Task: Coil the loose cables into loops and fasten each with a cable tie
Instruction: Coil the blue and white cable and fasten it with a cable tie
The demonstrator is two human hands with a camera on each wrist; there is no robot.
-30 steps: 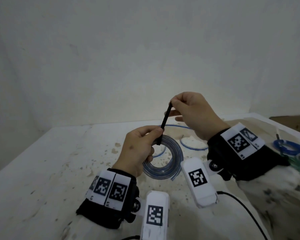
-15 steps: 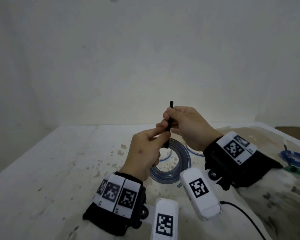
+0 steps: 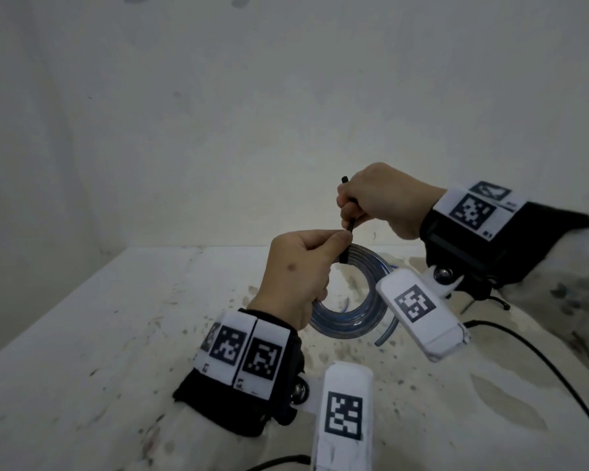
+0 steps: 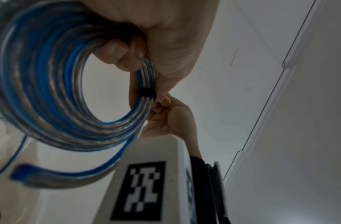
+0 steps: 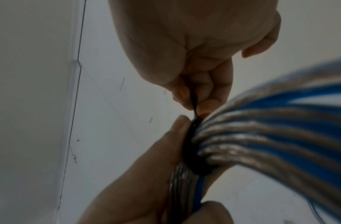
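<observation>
A coil of clear and blue cable (image 3: 351, 321) hangs above the table from my left hand (image 3: 339, 241), whose fingers curl through it while thumb and forefinger pinch its top. A black cable tie (image 3: 350, 222) is looped round the strands there (image 4: 145, 92). My right hand (image 3: 349, 212) grips the tie's tail in a fist just above the coil, and the tail's tip sticks out above the knuckles. In the right wrist view the tie band (image 5: 192, 148) sits tight on the cable (image 5: 261, 136), and the tail (image 5: 194, 100) runs up into my fingers.
The white table (image 3: 133, 334) is stained and speckled. The cable's loose end (image 3: 385, 334) hangs below the coil. A thin black wire (image 3: 541, 362) runs across the right side. A plain wall stands close behind.
My right hand has slid down the tie's tail to a fist grip close to the coil, so the tip now pokes out above it. Both hands have risen slightly with the coil.
</observation>
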